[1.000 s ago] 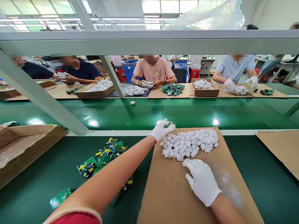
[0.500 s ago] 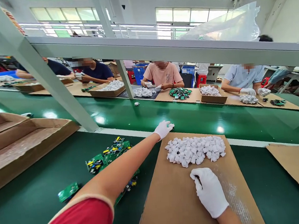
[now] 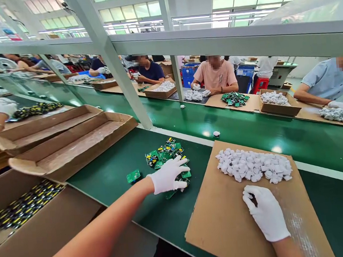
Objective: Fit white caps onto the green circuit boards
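1. Lying in a loose heap on the dark green desk: green circuit boards, left of a cardboard sheet; just apart on the left, a single board.
2. Over the heap's near side: the left hand, white-gloved, fingers spread wide, closed on nothing visible; contact with boards beneath impossible to tell.
3. Over the cardboard sheet: the right hand, also gloved, thumb and fingers curled into a near-closed ring; contents too dark to tell.
4. Just beyond, at the sheet's far end: clustered white pieces.
5. Past the sheet's far left corner, on a glossy green strip: one lone white piece.
6. Farther left: a long cardboard tray.
7. Across the strip: a person in a pink shirt.
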`<state>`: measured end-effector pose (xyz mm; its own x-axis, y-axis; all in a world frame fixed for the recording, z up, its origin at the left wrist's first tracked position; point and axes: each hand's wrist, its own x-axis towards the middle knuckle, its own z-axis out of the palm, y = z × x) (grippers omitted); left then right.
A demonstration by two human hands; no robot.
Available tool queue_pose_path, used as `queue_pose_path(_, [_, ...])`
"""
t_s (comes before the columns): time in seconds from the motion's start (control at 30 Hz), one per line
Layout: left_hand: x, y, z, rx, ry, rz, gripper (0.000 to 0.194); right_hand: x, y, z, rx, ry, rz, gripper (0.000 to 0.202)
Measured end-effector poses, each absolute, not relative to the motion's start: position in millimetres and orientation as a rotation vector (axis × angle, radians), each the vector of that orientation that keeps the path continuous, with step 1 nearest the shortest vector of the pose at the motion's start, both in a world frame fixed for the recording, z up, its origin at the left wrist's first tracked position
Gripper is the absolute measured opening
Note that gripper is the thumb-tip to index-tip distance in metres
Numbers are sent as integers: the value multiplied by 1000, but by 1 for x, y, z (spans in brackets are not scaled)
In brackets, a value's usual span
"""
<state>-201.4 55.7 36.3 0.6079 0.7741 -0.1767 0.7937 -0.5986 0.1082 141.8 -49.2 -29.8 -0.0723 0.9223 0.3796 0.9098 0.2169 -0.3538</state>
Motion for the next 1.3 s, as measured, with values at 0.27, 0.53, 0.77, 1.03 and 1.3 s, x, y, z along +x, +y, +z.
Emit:
queue_pose_path(0.27, [-179, 70, 30, 2726, 1320, -167, 45, 147, -49, -33, -1657, -1956, 49, 19])
queue_pose_path(0.53, [-138, 68, 47, 2209, 1263, 637, 22, 148, -50, -38, -1691, -1745, 183, 24])
queue_pose_path(0.77, [-35, 5, 33, 555, 625, 452, 38, 146, -54, -23, -1739, -1515, 345, 35])
queue_pose_path(1.03, [-16, -6, -11, 435, 362, 389, 22, 152, -4, 17, -1936, -1800, 22, 43])
queue_pose_path(1.3, [-21, -4, -7, 467, 283, 363, 21, 159, 0, 16, -1897, -1836, 119, 25])
